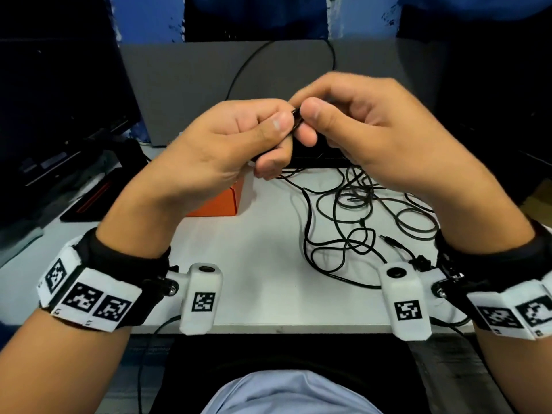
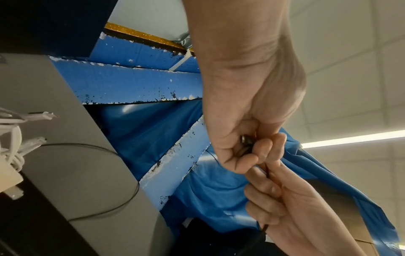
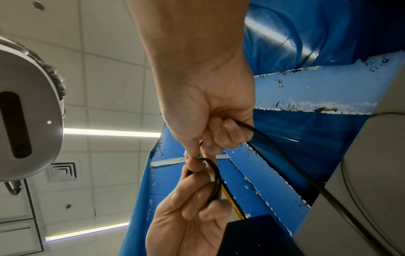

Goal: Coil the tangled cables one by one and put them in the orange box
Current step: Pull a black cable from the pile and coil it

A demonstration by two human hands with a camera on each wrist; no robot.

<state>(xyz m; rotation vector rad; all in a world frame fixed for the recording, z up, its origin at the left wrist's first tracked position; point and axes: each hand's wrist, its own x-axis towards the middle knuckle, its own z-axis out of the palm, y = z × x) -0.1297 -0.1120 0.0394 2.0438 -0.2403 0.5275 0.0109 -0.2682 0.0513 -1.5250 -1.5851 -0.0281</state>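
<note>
Both hands are raised above the white table (image 1: 268, 264) and meet fingertip to fingertip. My left hand (image 1: 282, 127) pinches a thin black cable (image 1: 295, 115) between thumb and fingers. My right hand (image 1: 304, 116) pinches the same cable just beside it. In the left wrist view the left hand (image 2: 247, 149) holds the cable's metal plug end, and the cable (image 2: 266, 173) runs down through the right hand (image 2: 271, 183). In the right wrist view the right hand (image 3: 203, 147) grips the cable (image 3: 274, 152), and a small loop (image 3: 215, 180) bends into the left hand (image 3: 195, 175). The tangled cables (image 1: 358, 219) lie below. The orange box (image 1: 218, 204) is partly hidden behind my left wrist.
A grey panel (image 1: 194, 85) stands at the back with a thin black wire (image 1: 239, 73) across it. Dark equipment (image 1: 59, 130) fills the left side. A loose jack plug (image 1: 388, 241) lies near my right wrist. White cables (image 2: 13, 138) show in the left wrist view.
</note>
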